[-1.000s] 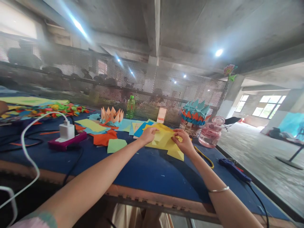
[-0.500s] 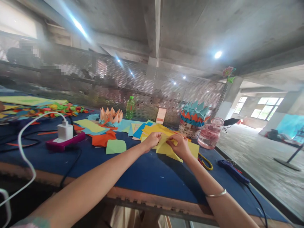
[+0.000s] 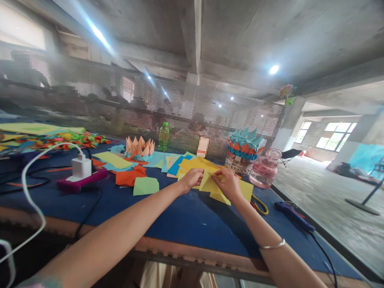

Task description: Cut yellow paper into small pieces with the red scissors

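Brought closer together than in the first frame, the left hand [image 3: 192, 179] and right hand [image 3: 228, 185] are held over folded yellow paper [image 3: 223, 188]. A narrow pinch on the paper is observed in both hands, with a raised fold standing between them. The paper is located on a blue-topped work table [image 3: 180, 224], overlapping loose blue and yellow sheets [image 3: 177, 165].

A green paper square [image 3: 146, 186] and orange paper scraps [image 3: 129, 177] are found left of the left hand, well apart from it. A white charger [image 3: 81, 166] is plugged into a magenta power strip [image 3: 81, 178], and a white cable [image 3: 27, 192] is looped across the left of the table. Yellow-handled scissors [image 3: 259, 205] are placed just beyond the right hand, beside a blue glue gun [image 3: 292, 216].

An orange paper lotus [image 3: 138, 147] and a green plastic bottle [image 3: 163, 137] are noted farther along the table. A teal-and-orange paper crown [image 3: 244, 140] is seated on a patterned container [image 3: 238, 165], its contents hidden. A lidded pink glass jar [image 3: 265, 170] stands beside it; its contents cannot be determined.
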The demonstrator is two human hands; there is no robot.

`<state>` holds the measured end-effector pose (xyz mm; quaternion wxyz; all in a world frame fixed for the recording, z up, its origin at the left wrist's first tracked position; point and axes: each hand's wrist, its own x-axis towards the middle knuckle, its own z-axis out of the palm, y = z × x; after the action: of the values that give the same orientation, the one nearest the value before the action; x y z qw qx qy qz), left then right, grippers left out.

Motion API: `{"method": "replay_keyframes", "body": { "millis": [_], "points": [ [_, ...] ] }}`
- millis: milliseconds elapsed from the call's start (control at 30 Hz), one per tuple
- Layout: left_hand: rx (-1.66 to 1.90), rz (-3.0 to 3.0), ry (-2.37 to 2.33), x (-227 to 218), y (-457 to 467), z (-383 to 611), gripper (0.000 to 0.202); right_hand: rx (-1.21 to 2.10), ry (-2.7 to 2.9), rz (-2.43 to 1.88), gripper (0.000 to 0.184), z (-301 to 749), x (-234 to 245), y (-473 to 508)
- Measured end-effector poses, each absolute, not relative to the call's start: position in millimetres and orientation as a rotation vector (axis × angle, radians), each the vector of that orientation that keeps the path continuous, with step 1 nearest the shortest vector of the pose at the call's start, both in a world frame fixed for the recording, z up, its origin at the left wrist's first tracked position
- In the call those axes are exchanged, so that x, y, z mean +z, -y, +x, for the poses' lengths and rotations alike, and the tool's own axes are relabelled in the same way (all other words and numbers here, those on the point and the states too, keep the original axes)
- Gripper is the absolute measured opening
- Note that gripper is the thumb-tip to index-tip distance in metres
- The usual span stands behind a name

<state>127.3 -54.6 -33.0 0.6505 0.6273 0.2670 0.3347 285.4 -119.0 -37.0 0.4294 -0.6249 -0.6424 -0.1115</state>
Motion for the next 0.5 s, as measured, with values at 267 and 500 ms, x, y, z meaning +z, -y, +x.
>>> {"method": "replay_keyframes", "body": {
  "millis": [267,500],
  "points": [
    [0.792,1.612,-0.578,-40,54,128,0.007,-0.306,1.584,-1.532,0.011,286,-40,116],
    [0.783,1.571,-0.591,-45,50,129,0.014,-0.326,1.578,-1.546,0.01,285,-39,117]
  ]
}}
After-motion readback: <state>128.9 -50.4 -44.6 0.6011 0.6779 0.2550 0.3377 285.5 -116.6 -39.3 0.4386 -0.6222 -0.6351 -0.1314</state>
